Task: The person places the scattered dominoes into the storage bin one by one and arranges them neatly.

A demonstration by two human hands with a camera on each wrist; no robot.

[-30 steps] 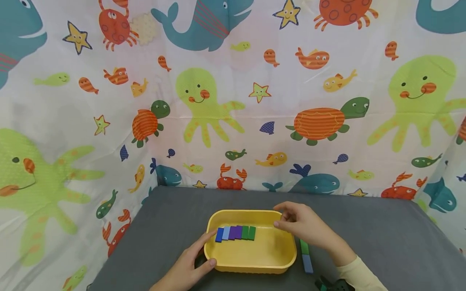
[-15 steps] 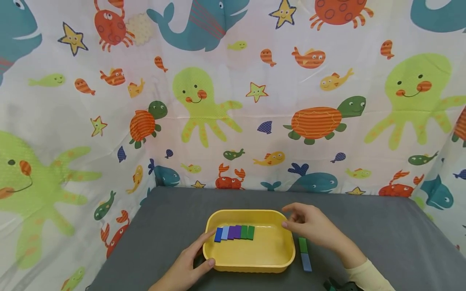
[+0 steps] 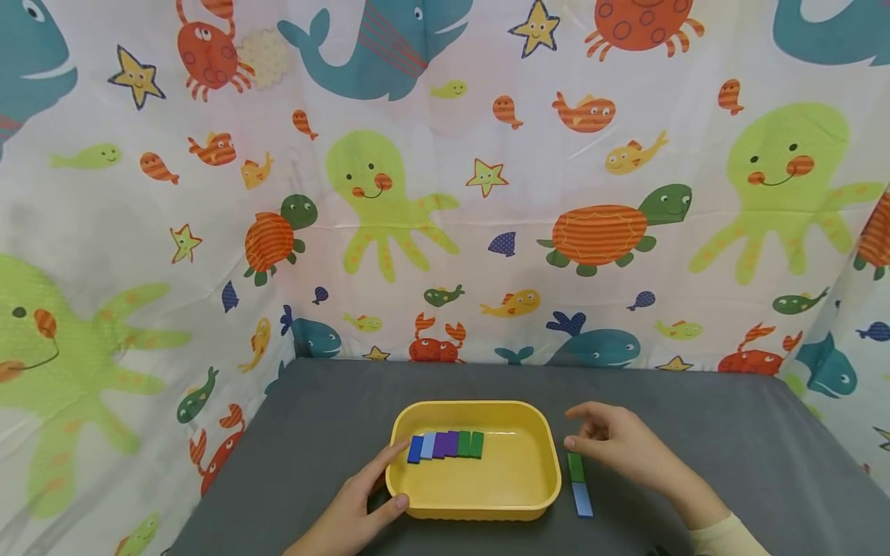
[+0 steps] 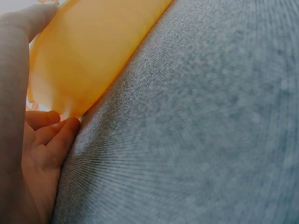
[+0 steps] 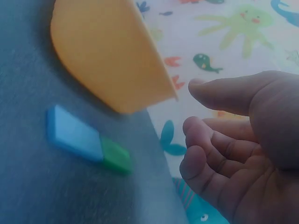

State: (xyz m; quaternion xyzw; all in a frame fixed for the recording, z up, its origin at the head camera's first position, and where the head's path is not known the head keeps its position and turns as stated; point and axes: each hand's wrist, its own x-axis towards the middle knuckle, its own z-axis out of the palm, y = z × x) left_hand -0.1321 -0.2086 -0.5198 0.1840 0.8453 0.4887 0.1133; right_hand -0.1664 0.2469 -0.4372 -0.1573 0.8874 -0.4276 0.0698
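Note:
A yellow plastic tub [image 3: 487, 488] sits on the grey table. My left hand [image 3: 356, 494] holds its left end, with the index finger at the rim and the thumb at the front left corner; several fingers [image 4: 65, 135] rest low against its wall. Inside, a slanted row of small tiles runs from dark blue [image 3: 415, 449] through light blue [image 3: 427, 445] and purple [image 3: 446, 444] to green [image 3: 470, 444]. My right hand [image 3: 622, 448] hovers right of the tub, fingers loosely bent, holding nothing. Just below its fingertips lie a green tile [image 5: 117, 155] and a light blue tile [image 5: 77, 130], end to end.
Behind the grey tabletop [image 3: 348, 401] hangs a white curtain [image 3: 445, 232] printed with sea animals; it also closes off both sides. A small dark object [image 3: 660, 550] shows at the bottom edge, beside the right sleeve [image 3: 726, 538].
My right hand has moved right and slightly down, from over the tub's right rim to outside it. The left hand keeps its place on the tub. The tiles lie as before.

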